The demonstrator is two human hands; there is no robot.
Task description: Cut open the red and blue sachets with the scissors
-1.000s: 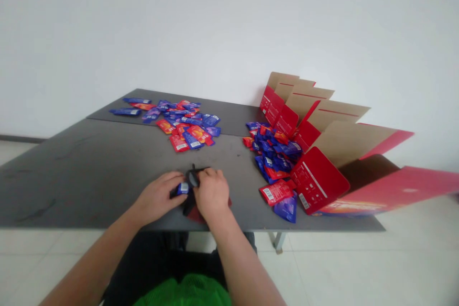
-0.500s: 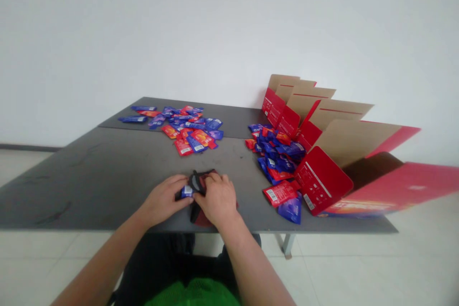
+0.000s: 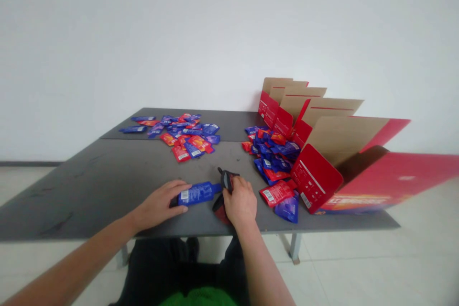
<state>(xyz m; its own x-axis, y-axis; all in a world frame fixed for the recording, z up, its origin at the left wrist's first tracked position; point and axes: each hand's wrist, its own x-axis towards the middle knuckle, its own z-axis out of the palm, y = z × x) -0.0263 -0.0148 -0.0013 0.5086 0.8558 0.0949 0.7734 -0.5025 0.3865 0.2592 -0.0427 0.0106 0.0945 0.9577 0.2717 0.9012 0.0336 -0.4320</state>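
Observation:
My left hand (image 3: pixel 161 204) is closed on the left end of a flat blue packet (image 3: pixel 199 193) with a white barcode label. A small black piece shows between its thumb and fingers. The packet's narrow right end reaches to a black and dark-red object (image 3: pixel 226 180) with a grey oval part. Around that object my right hand (image 3: pixel 241 202) is closed; its exact kind is unclear. Whether the packet's tip touches the object or goes into it, I cannot tell. Both hands are low over the table's near side.
Red and blue packets (image 3: pixel 190 131) are spread at the back left of the dark table (image 3: pixel 118 172). Another heap (image 3: pixel 274 153) lies to the right, beside a row of several open red cartons (image 3: pixel 319 179). A white wall stands behind.
My right hand has moved right with the black and dark-red object, away from my left hand. Much more of the blue packet now shows between them. The camera view has shifted slightly.

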